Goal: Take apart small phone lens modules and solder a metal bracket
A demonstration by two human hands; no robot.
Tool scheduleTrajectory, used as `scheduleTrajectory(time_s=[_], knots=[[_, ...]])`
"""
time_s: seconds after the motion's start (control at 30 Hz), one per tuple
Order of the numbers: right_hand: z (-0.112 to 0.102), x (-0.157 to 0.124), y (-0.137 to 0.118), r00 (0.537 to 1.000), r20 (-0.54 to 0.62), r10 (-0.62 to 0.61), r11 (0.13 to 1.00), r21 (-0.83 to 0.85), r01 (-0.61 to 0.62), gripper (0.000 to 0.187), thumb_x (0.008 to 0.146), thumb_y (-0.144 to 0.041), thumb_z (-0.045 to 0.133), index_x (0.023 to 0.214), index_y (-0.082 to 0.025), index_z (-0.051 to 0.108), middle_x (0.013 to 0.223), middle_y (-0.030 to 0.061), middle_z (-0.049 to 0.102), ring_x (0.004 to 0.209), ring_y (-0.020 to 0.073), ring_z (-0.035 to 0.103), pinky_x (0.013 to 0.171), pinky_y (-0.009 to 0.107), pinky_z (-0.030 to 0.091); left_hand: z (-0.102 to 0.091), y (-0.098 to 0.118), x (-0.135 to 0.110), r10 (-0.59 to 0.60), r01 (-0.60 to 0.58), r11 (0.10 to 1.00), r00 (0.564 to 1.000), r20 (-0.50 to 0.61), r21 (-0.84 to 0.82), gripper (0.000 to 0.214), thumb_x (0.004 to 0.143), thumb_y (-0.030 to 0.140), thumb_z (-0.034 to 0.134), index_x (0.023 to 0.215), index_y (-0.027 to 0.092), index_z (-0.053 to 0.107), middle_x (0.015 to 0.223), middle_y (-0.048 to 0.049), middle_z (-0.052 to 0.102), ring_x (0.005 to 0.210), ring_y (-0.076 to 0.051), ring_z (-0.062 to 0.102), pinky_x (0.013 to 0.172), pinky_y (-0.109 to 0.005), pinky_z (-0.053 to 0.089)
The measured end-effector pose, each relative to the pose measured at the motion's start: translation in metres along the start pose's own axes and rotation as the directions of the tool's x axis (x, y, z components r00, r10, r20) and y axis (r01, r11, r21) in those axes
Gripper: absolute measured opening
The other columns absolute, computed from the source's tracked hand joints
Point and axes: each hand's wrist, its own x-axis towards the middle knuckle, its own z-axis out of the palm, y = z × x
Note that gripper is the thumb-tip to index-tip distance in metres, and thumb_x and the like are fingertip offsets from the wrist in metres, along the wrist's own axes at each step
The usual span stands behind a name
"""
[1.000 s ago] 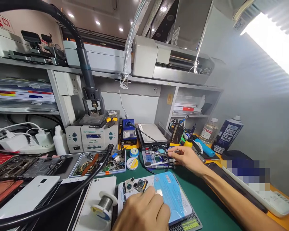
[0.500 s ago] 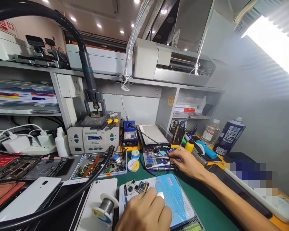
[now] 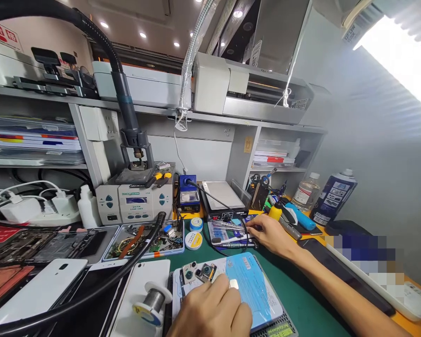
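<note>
My left hand is curled in a fist over a blue and white packet at the bottom middle. Its fingertips are turned away, so whatever they hold is hidden. Just beyond the knuckles, small phone camera modules lie on the packet's white part. Farther right, my right hand reaches to a shallow tray of tools. Thumb and index finger pinch the near end of metal tweezers lying there. A pen-like tool rests along the tray's front side.
A solder spool stands on a white phone back at left. Beside it a black hose crosses over phones. Behind are a parts tray, round tins, a rework station and a hot plate. Bottles stand at right.
The camera view has shifted very slightly. Both hands keep nearly the same place and pose.
</note>
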Motion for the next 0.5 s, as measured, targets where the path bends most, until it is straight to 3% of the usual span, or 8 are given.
scheduleTrajectory(time_s=[0.13, 0.27, 0.5], knots=[[-0.007, 0.008, -0.003, 0.995, 0.096, 0.012, 0.999, -0.05, -0.008, 0.021, 0.1, -0.033, 0.064, 0.115, -0.019, 0.068, 0.119, 0.0074, 0.07, 0.099, 0.0233, 0.07, 0.087, 0.044, 0.059, 0.0, -0.001, -0.001, 0.01, -0.01, 1.0, 1.0, 0.01, -0.002, 0.025, 0.087, 0.016, 0.058, 0.065, 0.021, 0.048, 0.057, 0.0021, 0.046, 0.054, -0.013, 0.049, 0.05, -0.025, 0.039], [-0.015, 0.02, -0.009, 0.976, 0.213, -0.035, 0.995, -0.081, 0.054, 0.021, 0.1, -0.033, 0.065, 0.115, -0.02, 0.069, 0.119, 0.0071, 0.07, 0.098, 0.023, 0.07, 0.085, 0.043, 0.06, 0.0, -0.003, -0.001, 0.024, -0.024, 1.0, 0.999, 0.032, -0.001, 0.023, 0.071, 0.0, 0.056, 0.064, 0.021, 0.049, 0.057, 0.0025, 0.047, 0.052, -0.014, 0.048, 0.046, -0.028, 0.034], [-0.015, 0.031, -0.017, 0.96, 0.272, -0.074, 0.982, -0.149, 0.118, 0.025, 0.1, -0.033, 0.064, 0.121, -0.02, 0.066, 0.124, 0.0082, 0.068, 0.1, 0.024, 0.069, 0.085, 0.044, 0.06, 0.003, -0.003, -0.002, 0.042, -0.042, 0.999, 0.999, 0.034, 0.012, 0.022, 0.064, -0.001, 0.057, 0.062, 0.02, 0.05, 0.056, 0.0029, 0.046, 0.049, -0.014, 0.047, 0.042, -0.031, 0.028]])
